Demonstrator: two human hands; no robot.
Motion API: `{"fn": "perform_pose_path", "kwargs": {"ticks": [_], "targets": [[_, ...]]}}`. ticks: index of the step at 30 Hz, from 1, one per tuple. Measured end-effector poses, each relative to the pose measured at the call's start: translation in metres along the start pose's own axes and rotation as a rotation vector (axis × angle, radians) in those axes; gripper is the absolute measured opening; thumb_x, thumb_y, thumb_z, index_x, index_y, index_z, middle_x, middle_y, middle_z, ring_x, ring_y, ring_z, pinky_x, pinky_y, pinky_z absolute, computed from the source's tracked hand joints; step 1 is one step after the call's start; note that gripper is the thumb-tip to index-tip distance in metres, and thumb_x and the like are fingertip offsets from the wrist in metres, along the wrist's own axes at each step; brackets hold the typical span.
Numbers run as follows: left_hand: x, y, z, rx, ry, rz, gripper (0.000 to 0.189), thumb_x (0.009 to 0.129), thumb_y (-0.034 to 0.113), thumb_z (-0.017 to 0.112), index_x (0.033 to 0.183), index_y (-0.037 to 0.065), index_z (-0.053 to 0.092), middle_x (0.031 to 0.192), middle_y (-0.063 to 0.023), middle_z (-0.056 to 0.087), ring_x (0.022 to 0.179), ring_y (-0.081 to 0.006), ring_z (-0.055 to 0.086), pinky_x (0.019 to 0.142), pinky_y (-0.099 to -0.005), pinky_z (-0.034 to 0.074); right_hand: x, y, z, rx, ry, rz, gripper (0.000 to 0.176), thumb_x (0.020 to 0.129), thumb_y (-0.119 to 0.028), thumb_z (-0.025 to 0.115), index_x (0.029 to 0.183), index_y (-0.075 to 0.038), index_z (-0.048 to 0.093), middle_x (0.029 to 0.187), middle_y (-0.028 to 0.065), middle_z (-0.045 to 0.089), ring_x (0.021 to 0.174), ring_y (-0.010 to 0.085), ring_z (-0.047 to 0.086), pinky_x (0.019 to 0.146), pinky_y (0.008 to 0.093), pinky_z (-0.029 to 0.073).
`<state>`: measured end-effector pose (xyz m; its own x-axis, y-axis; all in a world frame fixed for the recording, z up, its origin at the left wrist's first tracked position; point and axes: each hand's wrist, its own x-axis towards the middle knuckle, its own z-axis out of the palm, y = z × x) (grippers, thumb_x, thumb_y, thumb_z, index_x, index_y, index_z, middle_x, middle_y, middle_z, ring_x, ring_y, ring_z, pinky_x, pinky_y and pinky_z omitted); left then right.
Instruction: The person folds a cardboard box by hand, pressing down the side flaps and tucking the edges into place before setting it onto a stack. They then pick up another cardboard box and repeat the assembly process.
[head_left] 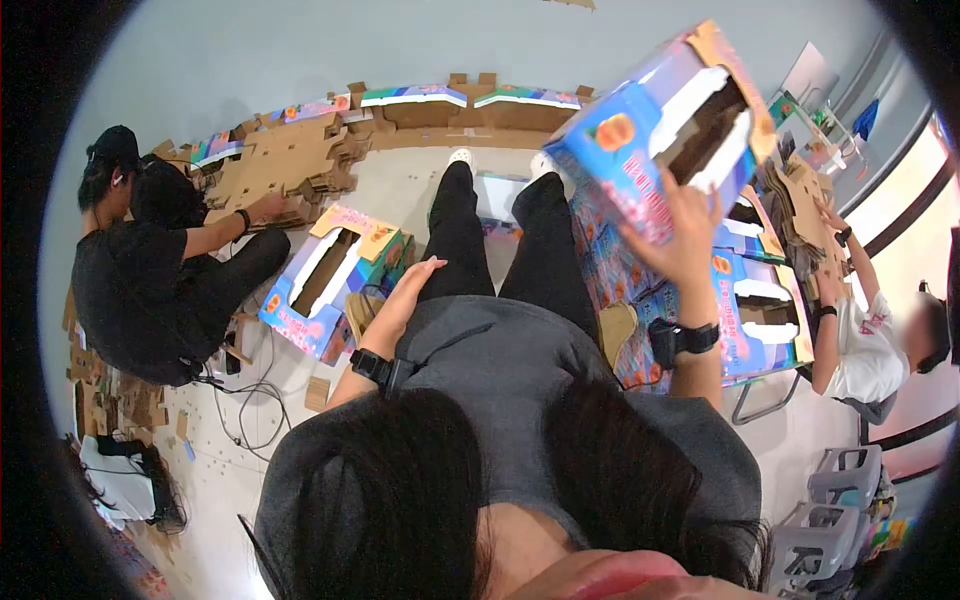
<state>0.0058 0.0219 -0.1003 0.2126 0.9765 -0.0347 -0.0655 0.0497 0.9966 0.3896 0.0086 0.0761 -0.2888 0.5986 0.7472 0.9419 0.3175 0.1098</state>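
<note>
Currently the blue carton (640,140) is raised at the right, above stacked cartons (760,300). It shows an orange fruit print, its pink lettering is unreadable, and brown board shows through the cut-outs. The right hand (685,235) grips its lower side. The left hand (408,290) lies open and holds nothing, beside the thigh.

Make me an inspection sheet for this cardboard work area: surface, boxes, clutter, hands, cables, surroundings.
Surface: pale floor, much of it under cardboard.
Job's things: blue printed box raised in the air; open box on the floor by the left leg.
Clutter: flat cardboard sheets piled ahead; scraps at left.
Hands: right hand grips the blue printed box, fingers on its side; left hand open, holding nothing.
Cables: black cable loose on the floor.
Surroundings: person in black seated left; person in white at right; grey plastic stools.
</note>
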Motion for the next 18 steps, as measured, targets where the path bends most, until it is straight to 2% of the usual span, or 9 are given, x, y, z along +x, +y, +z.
{"fn": "perform_pose_path", "kwargs": {"ticks": [1, 4, 10, 11, 14, 15, 18], "targets": [[-0.002, 0.004, 0.002, -0.002, 0.016, -0.018, 0.049, 0.102, 0.042, 0.046, 0.129, 0.003, 0.058, 0.136, -0.0070, 0.054, 0.135, -0.0180, 0.040, 0.115, -0.0313, 0.021, 0.002, 0.015, 0.000, -0.045, 0.037, 0.002, 0.085, 0.067, -0.047, 0.077, 0.138, -0.010, 0.050, 0.102, 0.0072, 0.059, 0.107, 0.0264, 0.055, 0.114, 0.0526, 0.015], [0.004, -0.004, -0.004, 0.002, -0.037, 0.003, 0.046, 0.101, 0.039, 0.051, 0.129, 0.004, 0.057, 0.133, -0.0063, 0.056, 0.131, -0.0174, 0.044, 0.113, -0.0301, 0.025, 0.005, 0.064, -0.006, -0.203, -0.059, 0.110, 0.089, 0.067, -0.049, 0.078, 0.143, -0.016, 0.046, 0.105, 0.0104, 0.058, 0.112, 0.0290, 0.052, 0.112, 0.0562, 0.019], [0.010, -0.008, -0.003, 0.008, 0.011, -0.052, 0.046, 0.098, 0.037, 0.058, 0.129, 0.004, 0.055, 0.128, -0.0065, 0.059, 0.125, -0.0162, 0.049, 0.108, -0.0295, 0.032, 0.008, 0.162, 0.015, -0.239, -0.224, 0.400, 0.084, 0.068, -0.054, 0.077, 0.142, -0.024, 0.050, 0.112, 0.0180, 0.060, 0.116, 0.0385, 0.050, 0.107, 0.0609, 0.023], [0.008, -0.005, -0.002, 0.037, 0.020, -0.072, 0.046, 0.097, 0.038, 0.059, 0.129, 0.004, 0.056, 0.128, -0.0063, 0.059, 0.124, -0.0157, 0.049, 0.108, -0.0293, 0.032, 0.010, 0.174, 0.020, -0.237, -0.257, 0.450, 0.081, 0.068, -0.057, 0.075, 0.140, -0.028, 0.053, 0.113, 0.0189, 0.061, 0.117, 0.0396, 0.049, 0.108, 0.0620, 0.022], [0.010, -0.006, -0.001, 0.045, 0.009, -0.057, 0.040, 0.100, 0.034, 0.053, 0.128, 0.005, 0.057, 0.129, -0.0046, 0.059, 0.123, -0.0150, 0.049, 0.107, -0.0283, 0.032, 0.011, 0.196, 0.041, -0.326, -0.329, 0.555, 0.080, 0.068, -0.058, 0.074, 0.140, -0.030, 0.053, 0.117, 0.0192, 0.061, 0.121, 0.0394, 0.048, 0.109, 0.0627, 0.021], [0.011, -0.008, -0.002, 0.043, 0.007, -0.050, 0.040, 0.100, 0.034, 0.053, 0.128, 0.005, 0.057, 0.129, -0.0043, 0.059, 0.123, -0.0148, 0.049, 0.107, -0.0283, 0.032, 0.012, 0.190, 0.045, -0.371, -0.367, 0.561, 0.072, 0.071, -0.056, 0.073, 0.135, -0.027, 0.057, 0.126, 0.0198, 0.058, 0.125, 0.0387, 0.047, 0.108, 0.0646, 0.023], [0.009, -0.010, -0.003, 0.048, 0.003, -0.041, 0.038, 0.100, 0.032, 0.053, 0.126, 0.006, 0.059, 0.128, -0.0035, 0.059, 0.122, -0.0144, 0.049, 0.106, -0.0283, 0.033, 0.011, 0.192, 0.077, -0.427, -0.382, 0.625, 0.062, 0.073, -0.054, 0.072, 0.126, -0.022, 0.063, 0.128, 0.0178, 0.058, 0.126, 0.0363, 0.047, 0.105, 0.0669, 0.028]]}}
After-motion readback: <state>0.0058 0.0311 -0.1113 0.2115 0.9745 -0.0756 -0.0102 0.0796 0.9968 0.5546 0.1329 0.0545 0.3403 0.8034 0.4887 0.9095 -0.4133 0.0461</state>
